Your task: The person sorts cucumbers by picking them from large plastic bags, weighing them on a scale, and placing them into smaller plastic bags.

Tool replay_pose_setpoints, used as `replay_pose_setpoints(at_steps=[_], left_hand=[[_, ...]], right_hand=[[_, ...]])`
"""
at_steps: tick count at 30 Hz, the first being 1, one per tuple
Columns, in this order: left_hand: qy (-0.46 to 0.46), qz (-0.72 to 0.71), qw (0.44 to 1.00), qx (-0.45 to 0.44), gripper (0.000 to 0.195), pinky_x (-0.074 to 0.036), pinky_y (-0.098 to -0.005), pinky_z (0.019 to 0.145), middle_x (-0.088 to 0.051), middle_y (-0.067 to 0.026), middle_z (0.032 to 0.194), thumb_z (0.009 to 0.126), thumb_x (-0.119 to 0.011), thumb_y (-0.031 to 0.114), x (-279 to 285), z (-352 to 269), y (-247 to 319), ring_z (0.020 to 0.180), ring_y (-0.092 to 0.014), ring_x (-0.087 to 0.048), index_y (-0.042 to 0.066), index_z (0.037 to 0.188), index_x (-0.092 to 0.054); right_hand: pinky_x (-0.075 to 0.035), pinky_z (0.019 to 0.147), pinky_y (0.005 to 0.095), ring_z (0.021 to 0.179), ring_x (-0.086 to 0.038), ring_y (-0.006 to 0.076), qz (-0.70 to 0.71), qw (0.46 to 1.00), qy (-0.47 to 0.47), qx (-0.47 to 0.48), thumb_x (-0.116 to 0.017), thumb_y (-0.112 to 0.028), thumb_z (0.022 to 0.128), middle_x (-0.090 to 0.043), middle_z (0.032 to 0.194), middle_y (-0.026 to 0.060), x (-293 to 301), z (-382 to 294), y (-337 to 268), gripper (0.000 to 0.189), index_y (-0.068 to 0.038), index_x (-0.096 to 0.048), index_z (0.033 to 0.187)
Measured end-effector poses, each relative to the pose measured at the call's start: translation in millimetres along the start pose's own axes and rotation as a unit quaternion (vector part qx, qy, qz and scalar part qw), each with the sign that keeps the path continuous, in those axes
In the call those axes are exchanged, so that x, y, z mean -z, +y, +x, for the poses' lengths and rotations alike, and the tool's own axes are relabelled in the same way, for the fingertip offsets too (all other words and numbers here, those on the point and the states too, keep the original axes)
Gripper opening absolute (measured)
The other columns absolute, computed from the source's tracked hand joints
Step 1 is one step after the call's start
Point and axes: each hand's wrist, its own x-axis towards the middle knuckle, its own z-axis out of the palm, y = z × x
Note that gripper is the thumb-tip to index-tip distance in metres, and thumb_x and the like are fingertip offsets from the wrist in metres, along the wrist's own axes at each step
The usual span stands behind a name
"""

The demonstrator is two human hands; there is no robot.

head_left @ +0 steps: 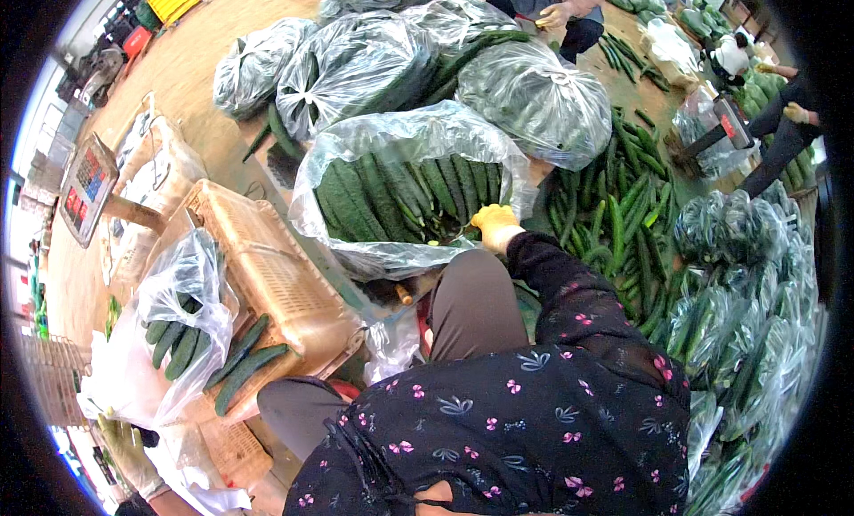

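In a yellow glove, my right hand [497, 226] is curled at the near right edge of an open clear plastic bag [427, 125]. Its fingers reach the ends of dark green cucumbers [380, 196] lined up side by side inside; whether they grip one is hidden. Far to the left, a pale-gloved hand [127, 449], which appears to be my left hand, has its fingers apart just below a second clear bag [180, 282]. Several cucumbers [175, 346] sit in that bag's mouth. Two loose cucumbers [247, 372] lie beside it by an orange plastic crate [267, 249].
Tied bags of cucumbers [357, 69] stand beyond the open bag. Loose cucumbers [620, 209] are heaped at right, beside stacked bagged ones [740, 316]. A scale display [87, 189] rises at left. A co-worker's gloved hand [554, 14] shows at the top; other people are at far right.
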Motion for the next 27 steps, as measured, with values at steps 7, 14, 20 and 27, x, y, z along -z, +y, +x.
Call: replay_pose_setpoints(at_steps=[7, 14, 20, 27], left_hand=[[-0.01, -0.018, 1.0, -0.001, 0.06, -0.018, -0.0444, 0.11, -0.037, -0.0021, 0.149, 0.096, -0.044, 0.051, 7, -2, 1, 0.135, -0.023, -0.031, 0.02, 0.147, -0.034], [-0.003, -0.049, 0.999, -0.003, 0.061, -0.016, -0.0441, 0.111, -0.036, -0.0025, 0.149, 0.096, -0.043, 0.052, 17, 6, -9, 0.136, -0.024, -0.03, 0.021, 0.147, -0.034], [-0.059, -0.074, 0.995, -0.019, 0.064, -0.019, -0.0414, 0.11, -0.04, -0.0033, 0.146, 0.091, -0.053, 0.055, 19, 14, -23, 0.132, -0.022, -0.034, 0.02, 0.143, -0.04], [-0.061, -0.096, 0.993, 0.002, 0.054, -0.035, -0.0309, 0.089, -0.055, 0.0022, 0.125, 0.089, -0.061, 0.049, 13, 18, -21, 0.101, -0.012, -0.049, 0.018, 0.131, -0.05]], right_hand=[[-0.036, 0.096, 0.0502, 0.112, -0.056, 0.0269, -0.111, 0.992, -0.062, -0.015, -0.069, -0.023, 0.076, -0.066, 0.11, 0.007, -1, 11, 7, 0.032, -0.016, -0.067, 0.107], [-0.026, 0.105, 0.0481, 0.103, -0.056, 0.0257, -0.083, 0.974, 0.21, -0.008, -0.064, -0.019, 0.075, -0.066, 0.093, 0.0046, 70, -33, 47, 0.015, -0.021, -0.07, 0.088], [-0.048, 0.084, 0.0353, 0.092, -0.064, 0.025, 0.37, 0.874, 0.31, 0.048, -0.074, -0.015, 0.074, -0.069, 0.099, 0.0086, 135, -59, 43, 0.039, -0.007, -0.065, 0.112], [-0.054, 0.071, 0.0334, 0.082, -0.063, 0.0187, 0.846, 0.488, -0.052, 0.208, -0.053, -0.03, 0.097, -0.065, 0.106, 0.0137, 194, -66, -56, 0.043, -0.003, -0.05, 0.131]])
